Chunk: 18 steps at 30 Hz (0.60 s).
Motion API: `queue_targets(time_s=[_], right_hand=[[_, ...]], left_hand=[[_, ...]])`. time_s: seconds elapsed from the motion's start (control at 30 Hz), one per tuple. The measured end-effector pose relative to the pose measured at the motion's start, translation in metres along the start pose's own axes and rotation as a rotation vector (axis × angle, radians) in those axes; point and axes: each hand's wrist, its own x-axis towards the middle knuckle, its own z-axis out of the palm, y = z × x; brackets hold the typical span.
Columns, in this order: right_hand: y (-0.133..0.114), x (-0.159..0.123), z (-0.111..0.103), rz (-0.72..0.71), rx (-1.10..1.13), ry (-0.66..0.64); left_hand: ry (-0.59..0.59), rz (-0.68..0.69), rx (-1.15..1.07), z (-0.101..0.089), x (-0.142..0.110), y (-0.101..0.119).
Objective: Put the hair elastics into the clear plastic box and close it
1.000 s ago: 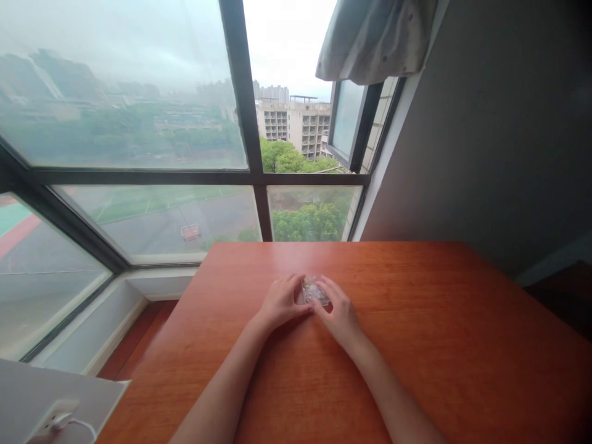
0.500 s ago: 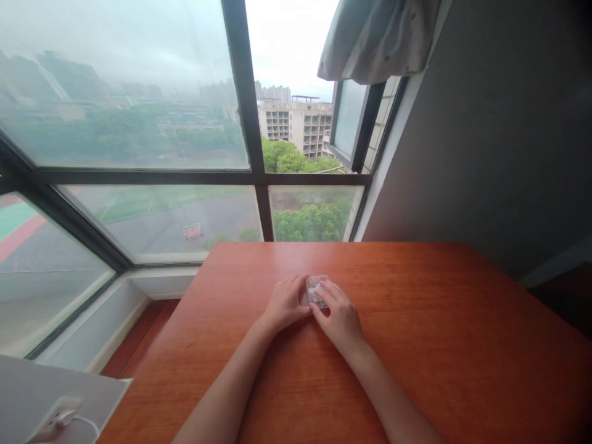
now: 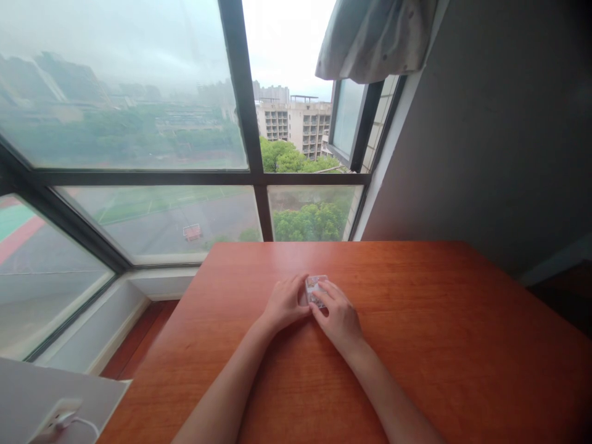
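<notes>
A small clear plastic box (image 3: 315,282) lies on the reddish-brown wooden table (image 3: 430,320), near its far side. Small pale and coloured bits show through it, too small to name. Against the box's left side is my left hand (image 3: 285,303), its thumb at the near corner and its fingers curled round the far end. My right hand (image 3: 340,313) comes from the right, with fingertips resting on the top and thumb at the near edge. Those fingers hide part of the box.
Beyond the table's far edge stands a dark-framed window (image 3: 259,179), with one pane open at the right. A bunched curtain (image 3: 377,43) hangs above it. At lower left, a white plug (image 3: 65,420) with a cable sits in a wall socket.
My right fingers have shifted slightly over the top of the box. My left hand and the box stay in nearly the same place.
</notes>
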Motion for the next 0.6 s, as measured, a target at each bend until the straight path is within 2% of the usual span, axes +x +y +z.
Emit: queue_targets(time_s=[0.6], right_hand=[[0.0024, 0.0033, -0.0031, -0.031, 0.062, 0.007]], left_hand=[[-0.013, 0.040, -0.070, -0.0023, 0.0000, -0.0078]])
